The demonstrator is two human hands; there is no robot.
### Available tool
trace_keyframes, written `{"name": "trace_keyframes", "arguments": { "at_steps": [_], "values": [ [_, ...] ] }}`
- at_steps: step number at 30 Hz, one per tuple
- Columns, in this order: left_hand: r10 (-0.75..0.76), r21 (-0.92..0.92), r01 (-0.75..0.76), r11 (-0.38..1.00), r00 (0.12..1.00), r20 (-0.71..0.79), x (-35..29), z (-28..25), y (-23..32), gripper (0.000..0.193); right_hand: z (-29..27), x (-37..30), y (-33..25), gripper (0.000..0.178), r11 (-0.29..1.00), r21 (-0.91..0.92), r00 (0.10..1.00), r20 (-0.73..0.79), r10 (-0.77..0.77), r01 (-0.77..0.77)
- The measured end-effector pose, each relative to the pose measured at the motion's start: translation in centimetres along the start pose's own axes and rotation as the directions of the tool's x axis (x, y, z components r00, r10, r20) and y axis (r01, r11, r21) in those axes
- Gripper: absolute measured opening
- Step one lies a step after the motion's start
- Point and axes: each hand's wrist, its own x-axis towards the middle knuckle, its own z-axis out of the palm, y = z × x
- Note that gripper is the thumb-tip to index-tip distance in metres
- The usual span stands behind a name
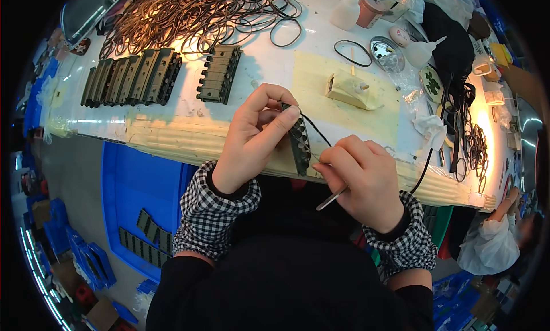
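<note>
My left hand (258,130) is closed on the upper end of a narrow dark green plastic part (299,145) with small round pieces along its side, held tilted over the table's front edge. From its top a thin black rubber band (316,128) runs toward my right hand (364,176). That hand is closed on a slim metal tool (332,198), whose flat end sticks out below the fingers; its tip by the part is too small to make out. Further left, a single green part (220,73) and a row of several similar parts (132,79) stand on the table.
A heap of rubber bands (195,16) covers the back left. A cream block with a peg (349,90) sits on yellowish paper (309,67). Bottles, a tin (387,53) and black cords crowd the right. Below left is a blue bin (140,176); another person (492,239) is at far right.
</note>
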Motion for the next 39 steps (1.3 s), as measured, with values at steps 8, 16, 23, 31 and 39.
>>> {"name": "trace_keyframes", "arguments": {
  "at_steps": [8, 16, 23, 31, 39],
  "values": [
    [-0.063, -0.043, 0.064, 0.997, 0.998, 0.015, 0.8, -0.2, -0.4, 0.011, 1.5, -0.9, -1.4, 0.022, 0.997, 0.076, 0.973, -0.23, 0.0, 0.018],
    [-0.052, 0.019, 0.051, 0.999, 0.998, 0.036, 0.7, -0.3, -0.6, 0.012, 1.8, -0.9, -0.9, 0.016, 0.898, 0.413, 0.957, -0.162, 0.239, -0.154],
    [-0.041, -0.017, 0.041, 0.999, 0.999, 0.002, 0.8, -0.1, -0.6, 0.011, 1.0, -0.6, -1.1, 0.013, 0.859, 0.447, 0.957, -0.018, 0.29, -0.252],
    [-0.015, 0.022, 0.014, 1.0, 1.0, 0.023, 0.8, -0.1, -0.9, 0.013, 1.4, -1.2, -1.1, 0.014, 0.869, 0.448, 0.967, -0.036, 0.254, -0.211],
    [-0.022, -0.04, 0.021, 0.999, 0.999, -0.041, 0.7, 0.4, -0.8, 0.012, 2.5, -1.5, -1.4, 0.017, 0.911, 0.387, 0.978, -0.089, 0.189, -0.141]
  ]
}}
